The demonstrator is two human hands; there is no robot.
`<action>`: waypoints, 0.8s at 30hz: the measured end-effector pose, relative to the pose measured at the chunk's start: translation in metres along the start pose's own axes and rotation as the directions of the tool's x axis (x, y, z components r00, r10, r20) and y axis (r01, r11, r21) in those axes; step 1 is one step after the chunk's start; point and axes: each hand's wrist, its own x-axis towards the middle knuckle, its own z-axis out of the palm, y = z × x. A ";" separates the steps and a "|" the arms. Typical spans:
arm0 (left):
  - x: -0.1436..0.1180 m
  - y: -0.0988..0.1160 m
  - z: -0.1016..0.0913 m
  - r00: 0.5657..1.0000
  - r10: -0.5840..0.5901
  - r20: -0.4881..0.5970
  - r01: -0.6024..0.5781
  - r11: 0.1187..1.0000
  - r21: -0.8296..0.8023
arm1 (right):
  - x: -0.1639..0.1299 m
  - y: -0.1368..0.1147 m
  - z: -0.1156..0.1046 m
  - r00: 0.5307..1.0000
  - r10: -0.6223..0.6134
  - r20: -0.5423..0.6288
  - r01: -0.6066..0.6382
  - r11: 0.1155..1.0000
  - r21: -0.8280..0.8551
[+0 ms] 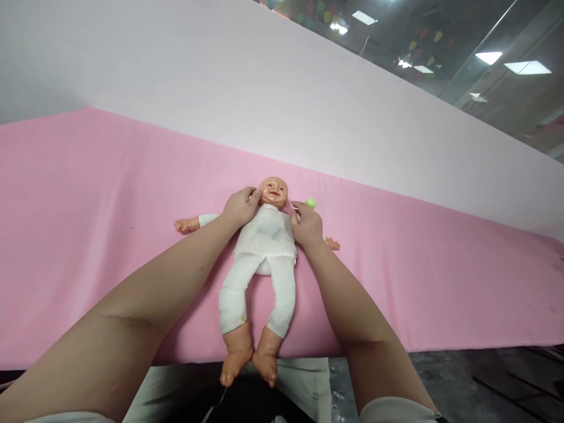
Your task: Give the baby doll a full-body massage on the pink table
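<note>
Flat on its back on the pink cloth-covered table (88, 235) – a plastic baby doll in white clothes (264, 247), feet hanging over the near edge. Left hand (240, 207) and right hand (305, 224) pinching the white top at either shoulder. Just behind the right hand – a small green ball (311, 202).

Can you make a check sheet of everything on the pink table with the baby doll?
Surface: pink cloth over the table, pale wall behind.
Job's things: doll on its back in white clothes, feet past the front edge.
Clutter: small green thing beside the doll's head.
Grips: left hand at the doll's shoulder, touching its cheek; right hand on its other shoulder.
Cables: nothing seen.
Surroundings: ceiling lights, dark floor.
</note>
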 end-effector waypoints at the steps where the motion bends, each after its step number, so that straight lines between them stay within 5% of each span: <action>1: -0.001 0.002 -0.001 0.999 0.016 -0.036 -0.016 1.000 0.014 | -0.001 0.006 -0.006 0.999 -0.014 -0.035 0.013 0.999 -0.029; 5: -0.011 0.020 -0.002 0.972 0.112 -0.205 -0.114 0.993 0.004 | 0.003 0.029 -0.022 0.990 -0.022 -0.138 0.001 0.989 -0.146; 8: -0.022 0.047 0.002 0.976 0.116 -0.187 -0.151 0.970 -0.188 | 0.008 0.036 -0.021 0.999 0.003 -0.043 -0.012 0.978 -0.207; 10: -0.028 0.068 0.005 0.996 0.066 -0.059 -0.084 0.913 -0.399 | 0.010 0.036 -0.018 0.999 0.034 0.036 -0.025 0.975 -0.221; 12: -0.030 0.090 0.009 0.983 -0.036 0.182 0.146 0.761 -0.632 | 0.012 0.034 -0.017 0.996 0.055 0.075 -0.037 0.974 -0.224; 16: -0.023 0.122 0.022 0.841 -0.231 0.489 0.540 0.415 -0.732 | 0.013 0.029 -0.019 0.995 0.058 0.076 -0.038 0.970 -0.240; 20: -0.013 0.131 0.042 0.736 -0.313 0.600 0.677 0.338 -0.654 | 0.014 0.022 -0.022 0.988 0.090 0.122 -0.052 0.957 -0.286; 24: -0.005 0.126 0.056 0.714 -0.286 0.640 0.700 0.301 -0.647 | 0.014 0.016 -0.020 0.979 0.107 0.172 -0.036 0.927 -0.373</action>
